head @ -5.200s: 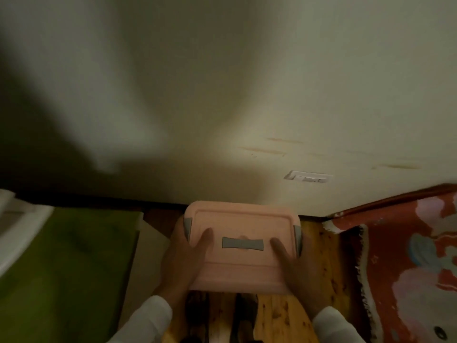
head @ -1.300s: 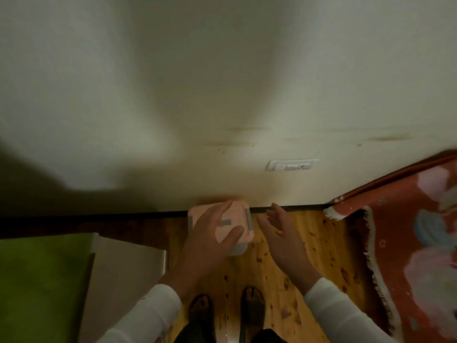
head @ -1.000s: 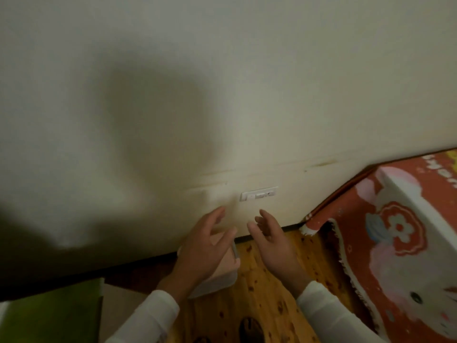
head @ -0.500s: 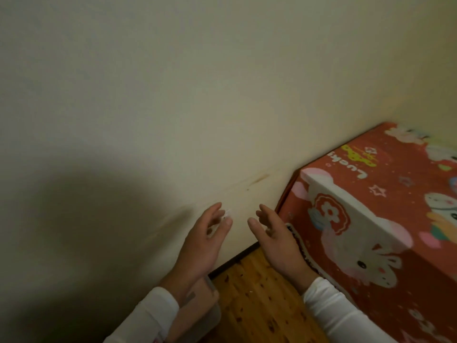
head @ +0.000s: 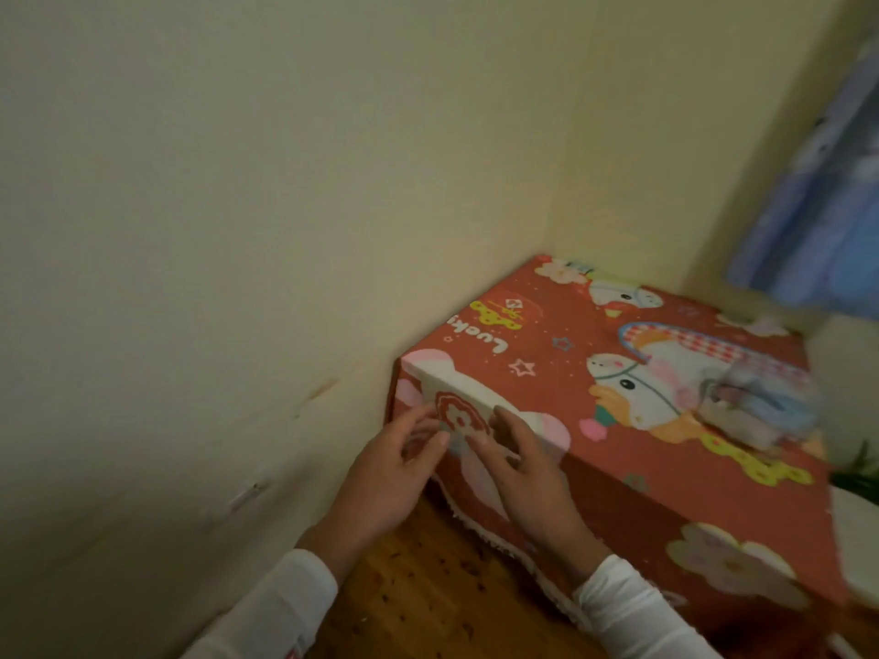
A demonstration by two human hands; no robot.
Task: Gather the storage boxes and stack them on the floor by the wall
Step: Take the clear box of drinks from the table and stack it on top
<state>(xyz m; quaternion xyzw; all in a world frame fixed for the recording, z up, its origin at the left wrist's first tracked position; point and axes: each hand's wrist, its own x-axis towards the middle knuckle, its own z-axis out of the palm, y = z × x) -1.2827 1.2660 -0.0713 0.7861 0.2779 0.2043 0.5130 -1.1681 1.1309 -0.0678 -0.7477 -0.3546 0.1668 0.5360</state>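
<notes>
Red patterned cloth [head: 594,373], printed with cartoon ducks and flowers, covers a boxy piece of furniture filling the right of the scene, its far side pushed into the corner of the cream wall [head: 238,206]. Left hand [head: 385,473] and right hand [head: 528,482] are raised side by side in front of the near-left corner of the cloth, fingers loosely spread, palms empty, gripping nothing. White sleeves [head: 632,611] cover both forearms. Wooden floor [head: 428,596] shows between the arms, near the bottom edge. No storage box is in view. Wall outlet [head: 247,492] sits low on the wall, left of the hands. On the cloth at right lies a blurred, pale translucent object [head: 756,406], possibly plastic; cannot identify. Blue curtain [head: 818,192] hangs at far right.
</notes>
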